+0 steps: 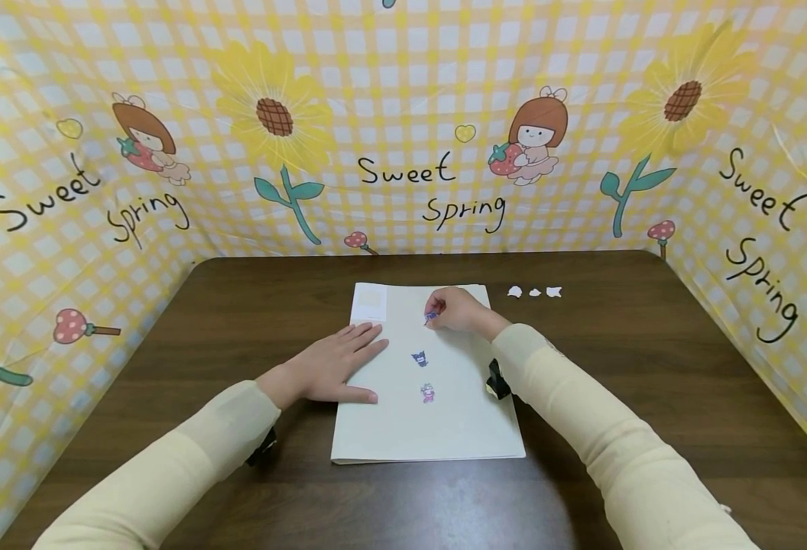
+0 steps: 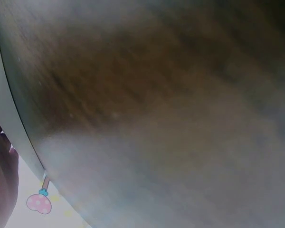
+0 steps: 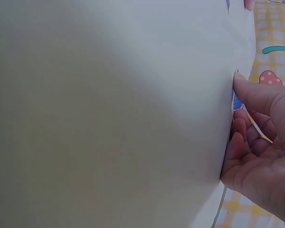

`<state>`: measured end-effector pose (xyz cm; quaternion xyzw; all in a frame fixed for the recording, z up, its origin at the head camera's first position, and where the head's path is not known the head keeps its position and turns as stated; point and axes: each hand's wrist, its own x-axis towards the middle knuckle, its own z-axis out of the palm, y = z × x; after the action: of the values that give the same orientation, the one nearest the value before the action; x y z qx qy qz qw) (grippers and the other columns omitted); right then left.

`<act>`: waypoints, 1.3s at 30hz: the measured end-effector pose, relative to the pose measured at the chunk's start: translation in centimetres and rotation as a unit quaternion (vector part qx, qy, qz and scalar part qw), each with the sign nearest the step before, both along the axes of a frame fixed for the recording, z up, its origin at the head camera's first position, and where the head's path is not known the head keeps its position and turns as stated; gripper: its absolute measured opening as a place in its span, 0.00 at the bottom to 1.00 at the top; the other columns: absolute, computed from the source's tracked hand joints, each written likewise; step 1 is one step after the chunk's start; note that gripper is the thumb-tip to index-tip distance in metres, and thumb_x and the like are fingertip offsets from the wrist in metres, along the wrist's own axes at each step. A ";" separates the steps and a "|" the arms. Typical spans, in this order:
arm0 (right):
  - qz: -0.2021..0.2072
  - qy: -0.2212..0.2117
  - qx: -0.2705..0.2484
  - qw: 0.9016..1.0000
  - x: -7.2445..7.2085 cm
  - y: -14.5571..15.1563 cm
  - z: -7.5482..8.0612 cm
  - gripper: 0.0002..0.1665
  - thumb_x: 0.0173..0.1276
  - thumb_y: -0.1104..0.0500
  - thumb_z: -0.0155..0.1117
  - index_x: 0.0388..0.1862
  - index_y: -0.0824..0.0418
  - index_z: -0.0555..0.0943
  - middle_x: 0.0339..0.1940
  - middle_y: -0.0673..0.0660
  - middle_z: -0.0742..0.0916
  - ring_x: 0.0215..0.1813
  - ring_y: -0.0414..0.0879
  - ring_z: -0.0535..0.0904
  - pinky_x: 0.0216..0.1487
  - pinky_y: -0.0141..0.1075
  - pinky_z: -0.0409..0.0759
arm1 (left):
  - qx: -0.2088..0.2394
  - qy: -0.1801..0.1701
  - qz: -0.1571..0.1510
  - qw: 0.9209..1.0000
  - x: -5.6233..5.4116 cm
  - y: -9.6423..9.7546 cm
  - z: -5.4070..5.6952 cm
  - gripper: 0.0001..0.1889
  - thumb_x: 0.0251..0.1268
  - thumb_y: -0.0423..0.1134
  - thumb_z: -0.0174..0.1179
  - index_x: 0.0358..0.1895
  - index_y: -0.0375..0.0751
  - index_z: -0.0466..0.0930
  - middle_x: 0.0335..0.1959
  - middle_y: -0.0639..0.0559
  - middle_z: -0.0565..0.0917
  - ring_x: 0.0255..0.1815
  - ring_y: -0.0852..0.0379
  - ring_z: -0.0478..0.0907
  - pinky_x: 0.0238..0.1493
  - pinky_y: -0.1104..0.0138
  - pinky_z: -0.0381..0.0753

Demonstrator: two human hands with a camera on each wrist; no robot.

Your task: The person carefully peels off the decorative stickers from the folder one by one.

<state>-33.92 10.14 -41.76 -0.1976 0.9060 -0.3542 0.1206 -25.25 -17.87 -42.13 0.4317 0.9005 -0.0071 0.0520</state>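
A large white sheet or pad of paper [image 1: 438, 431] lies on the table. My left hand [image 1: 340, 362] rests flat on its left side, fingers spread; in the left wrist view only a dark edge of a hand [image 2: 2, 180] shows. Near the pad's upper middle, my right hand [image 1: 457, 310] pinches a small blue-purple sticker [image 1: 431, 315] at the paper. The right wrist view shows the thumb beside this sticker [image 3: 238, 103], mostly hidden by the fingers. Below it on the paper are a dark purple character sticker [image 1: 419, 358] and a pink-purple one [image 1: 427, 393].
A small white square card [image 1: 369, 302] lies at the pad's upper left corner. Three small white cutouts [image 1: 535, 292] lie in a row on the dark wooden table [image 1: 238, 305], right of the pad. Yellow checked cloth [image 1: 403, 99] stands behind and on both sides.
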 end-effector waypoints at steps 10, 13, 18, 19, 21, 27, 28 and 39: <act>-0.017 0.000 -0.005 1.000 -0.1 -0.1 -0.1 0.13 0.60 0.62 0.74 0.42 0.62 0.81 0.34 0.54 0.79 0.39 0.46 0.72 0.43 0.35 0.70 | 0.002 0.004 -0.004 1.000 -0.1 0.0 -0.1 0.51 0.61 0.77 0.40 0.78 0.42 0.50 0.78 0.42 0.47 0.78 0.45 0.41 0.73 0.53 0.44; -0.020 -0.002 -0.007 1.000 0.0 -0.1 0.0 0.12 0.61 0.62 0.73 0.43 0.62 0.82 0.33 0.53 0.79 0.38 0.46 0.72 0.43 0.35 0.70 | -0.001 0.004 -0.003 1.000 -0.1 0.0 0.0 0.52 0.60 0.78 0.39 0.78 0.43 0.49 0.78 0.42 0.47 0.78 0.46 0.41 0.74 0.53 0.44; -0.027 0.005 -0.006 1.000 0.2 0.0 0.0 0.09 0.62 0.62 0.72 0.40 0.63 0.84 0.32 0.53 0.80 0.37 0.45 0.72 0.42 0.35 0.70 | -0.007 0.001 0.001 1.000 0.0 0.1 0.2 0.53 0.59 0.79 0.37 0.78 0.44 0.48 0.78 0.43 0.46 0.78 0.47 0.39 0.74 0.54 0.42; -0.029 0.006 -0.005 1.000 0.2 0.0 0.0 0.09 0.62 0.62 0.71 0.40 0.63 0.84 0.32 0.53 0.80 0.37 0.45 0.72 0.42 0.34 0.70 | -0.009 -0.001 0.002 1.000 0.0 0.1 0.2 0.53 0.59 0.79 0.37 0.78 0.44 0.48 0.78 0.43 0.46 0.78 0.47 0.39 0.74 0.55 0.42; -0.033 0.008 -0.006 0.999 0.2 0.0 -0.1 0.08 0.63 0.62 0.71 0.39 0.63 0.84 0.32 0.53 0.81 0.37 0.45 0.73 0.42 0.34 0.70 | -0.010 -0.001 0.002 1.000 0.0 0.1 0.2 0.53 0.59 0.79 0.37 0.78 0.44 0.48 0.78 0.43 0.46 0.78 0.47 0.39 0.74 0.55 0.42; -0.047 0.006 -0.006 0.999 0.1 0.0 -0.2 0.06 0.64 0.61 0.70 0.38 0.62 0.84 0.33 0.53 0.82 0.38 0.46 0.73 0.41 0.34 0.70 | -0.009 0.001 -0.003 1.000 -0.1 0.1 0.1 0.53 0.60 0.79 0.36 0.78 0.43 0.48 0.78 0.42 0.46 0.78 0.46 0.39 0.74 0.54 0.42; -0.049 0.007 -0.007 0.999 0.1 0.1 -0.2 0.05 0.65 0.61 0.69 0.38 0.61 0.84 0.33 0.53 0.82 0.38 0.46 0.73 0.41 0.34 0.70 | -0.009 0.001 -0.003 1.000 -0.1 0.1 0.1 0.53 0.60 0.79 0.36 0.78 0.43 0.48 0.78 0.42 0.46 0.78 0.46 0.39 0.74 0.54 0.42; -0.043 0.006 -0.023 0.999 0.3 0.7 0.3 0.04 0.66 0.60 0.68 0.37 0.60 0.86 0.32 0.52 0.84 0.36 0.45 0.73 0.39 0.34 0.71 | -0.012 0.003 -0.003 1.000 -0.1 0.2 0.2 0.53 0.60 0.79 0.36 0.78 0.43 0.48 0.78 0.42 0.46 0.78 0.46 0.40 0.74 0.54 0.43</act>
<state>-33.60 10.86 -41.42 -0.1630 0.9062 -0.3784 0.0949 -25.35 -17.70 -41.96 0.4337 0.8992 -0.0192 0.0542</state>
